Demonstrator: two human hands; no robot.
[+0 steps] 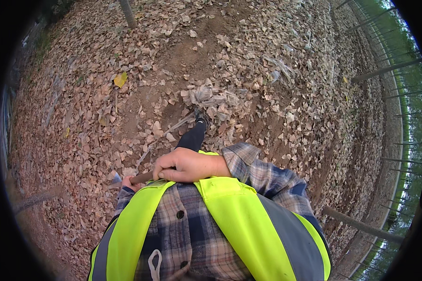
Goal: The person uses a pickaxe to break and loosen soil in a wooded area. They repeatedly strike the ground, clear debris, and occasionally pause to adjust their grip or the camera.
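Note:
A wooden handle (pixel 142 177) crosses in front of my waist, sloping down to the left. My right hand (pixel 188 165) reaches across my body and is closed around its near part. Lower on the same handle, my left hand (pixel 129 183) grips it, partly hidden by my hi-vis vest (pixel 228 207). A small bluish-grey piece (pixel 116 178) shows beyond the left hand; whether it belongs to the tool I cannot tell. One dark-shod foot (pixel 202 121) is forward, against a crumpled wad of dirty plastic film (pixel 211 96).
Dry fallen leaves (pixel 91 147) cover much of the soil, with a bare patch (pixel 190 54) ahead. A thin pale stick (pixel 177 124) lies by my leg. More plastic film (pixel 281 68) lies ahead right. Tree trunks stand at front left (pixel 127 14) and on the right (pixel 364 224).

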